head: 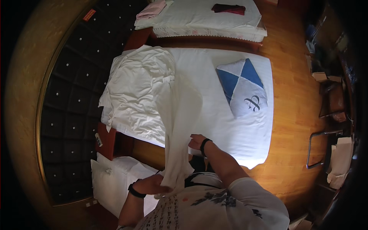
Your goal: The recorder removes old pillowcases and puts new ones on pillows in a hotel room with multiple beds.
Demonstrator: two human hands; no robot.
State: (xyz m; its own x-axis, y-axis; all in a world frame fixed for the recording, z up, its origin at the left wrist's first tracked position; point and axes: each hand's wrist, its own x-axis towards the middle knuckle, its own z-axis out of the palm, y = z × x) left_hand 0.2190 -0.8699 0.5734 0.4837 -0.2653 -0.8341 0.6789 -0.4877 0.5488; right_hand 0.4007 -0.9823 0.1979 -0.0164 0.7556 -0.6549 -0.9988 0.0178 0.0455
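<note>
A white sheet or cover [178,138] hangs in a long gathered fold from the bed down to my body. My left hand [153,185] grips its near end in front of my shirt. Beside the fold's right side is my right hand [197,141], over the bed's near edge; whether its fingers hold the cloth is not clear. The same cloth seems to run into a crumpled white heap [138,89] on the left part of the bed. Smooth white bedding [212,126] covers the mattress. A blue and white cushion [243,86] lies towards the right end.
Across a narrow gap stands another bed [189,17] with folded pink cloth [151,10] and dark red cloth [228,9]. White pillows [109,178] lie at lower left, near a brown nightstand [106,143]. Wooden floor [287,115] and a metal-framed chair [312,149] are at right.
</note>
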